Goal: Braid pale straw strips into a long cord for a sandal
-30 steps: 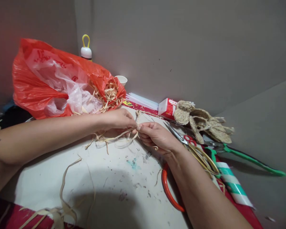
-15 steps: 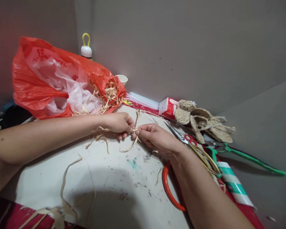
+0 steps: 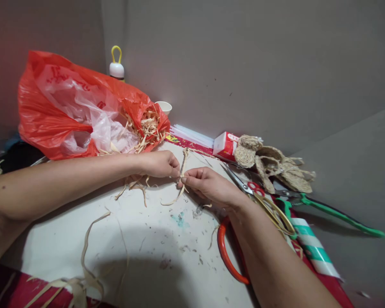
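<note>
Over the middle of the white tabletop (image 3: 141,239), my two hands meet at a short braid of pale dried straw (image 3: 185,161). My left hand (image 3: 160,164) pinches a strand at the braid's lower end, its fingertips closed. Just to the right, my right hand (image 3: 202,182) also pinches the braid's end between thumb and forefinger. Loose straw tails (image 3: 175,200) hang below the fingers onto the table. More straw strips (image 3: 136,186) lie under my left wrist. The exact crossing of strands is hidden by the fingertips.
A red plastic bag (image 3: 67,94) spilling straw (image 3: 150,122) stands at the back left, beside a white cup (image 3: 164,107). On the right lie gold-handled scissors (image 3: 272,211), green-handled pruners (image 3: 340,213), woven straw pieces (image 3: 269,162) and a red box (image 3: 225,144). An orange-red handle (image 3: 226,252) lies by my right forearm.
My left fingers have curled in a little closer beside the braid, and the strand by my left wrist has shifted. My right hand stays nearly in place.
</note>
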The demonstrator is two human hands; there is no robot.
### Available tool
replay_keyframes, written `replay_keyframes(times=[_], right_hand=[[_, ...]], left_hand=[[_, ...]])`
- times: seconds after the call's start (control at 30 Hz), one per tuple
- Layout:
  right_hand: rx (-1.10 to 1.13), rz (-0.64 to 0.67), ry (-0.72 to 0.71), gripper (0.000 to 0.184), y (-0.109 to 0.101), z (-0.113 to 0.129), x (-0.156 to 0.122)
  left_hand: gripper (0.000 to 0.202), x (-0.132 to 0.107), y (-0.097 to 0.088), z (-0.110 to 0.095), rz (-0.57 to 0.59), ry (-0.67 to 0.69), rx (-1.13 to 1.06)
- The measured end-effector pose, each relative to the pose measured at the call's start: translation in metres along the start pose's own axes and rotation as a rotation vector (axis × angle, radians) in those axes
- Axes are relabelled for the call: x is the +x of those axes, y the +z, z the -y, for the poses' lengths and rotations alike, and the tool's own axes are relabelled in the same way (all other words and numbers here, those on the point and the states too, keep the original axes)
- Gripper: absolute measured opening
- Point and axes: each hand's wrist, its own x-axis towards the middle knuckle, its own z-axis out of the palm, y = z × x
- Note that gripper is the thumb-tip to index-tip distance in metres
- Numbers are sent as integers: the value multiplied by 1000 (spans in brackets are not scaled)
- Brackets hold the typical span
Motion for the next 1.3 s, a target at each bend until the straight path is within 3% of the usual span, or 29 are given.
replay_keyframes(times=[0.17,0.27,0.33,0.37,0.5,0.57,0.67,0.93,1.3], right_hand=[[-35,-9,5,23,-2,-1,1],[-45,-10,13,22,-3,-2,1],[-33,-6,12,22,-2,-3,1],[-24,-4,8,22,-2,-3,1],[-7,-4,-16,25,-1,-2,1],[-3,2,-18,26,-1,-2,1],[1,8,-11,27,-2,-2,1],[-54,29,-47,27,-5,-9,5],[-313,-59,-86,25,-4,-12,6]], left_hand=[[18,-1,-9,1,-59,103,273],[19,-2,-8,-2,-279,87,459],[23,-2,-2,-4,-398,105,417],[25,-2,2,-5,-403,117,334],[21,1,18,-6,-145,-5,-148],[17,3,23,-4,-41,-81,-281],[17,5,25,1,-34,-105,-282],[21,6,18,0,-101,19,-119],[19,5,18,1,42,-93,-385]])
